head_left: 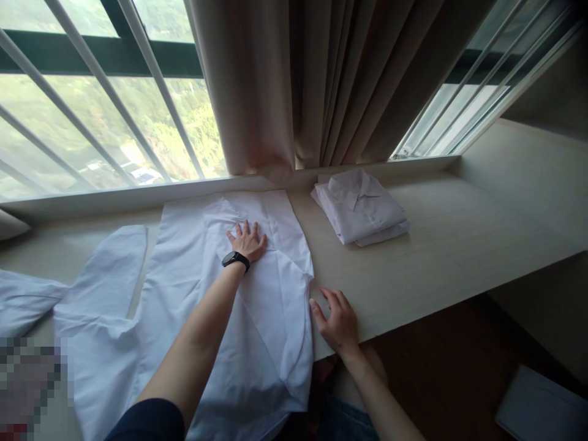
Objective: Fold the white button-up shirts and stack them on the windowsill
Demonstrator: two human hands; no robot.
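A white garment (179, 263), seemingly a long coat or shirt, lies spread on the pale tabletop (441, 245), one sleeve stretched out to the left and part of it hanging over the front edge. My left hand (248, 241), with a black watch on the wrist, rests flat on the cloth, fingers spread. Just past the garment's right side, my right hand (337, 321) is over the table's front edge, thumb and fingers apart with nothing between them. A folded white shirt (362, 205), collar up, sits on the table farther back to the right.
Beige curtains (340, 86) hang behind the table between barred windows (105, 104). A wall panel (533, 165) bounds the right end. Below the front edge is a dark floor with a light grey flat object (542, 404). A blurred patch covers the lower left corner.
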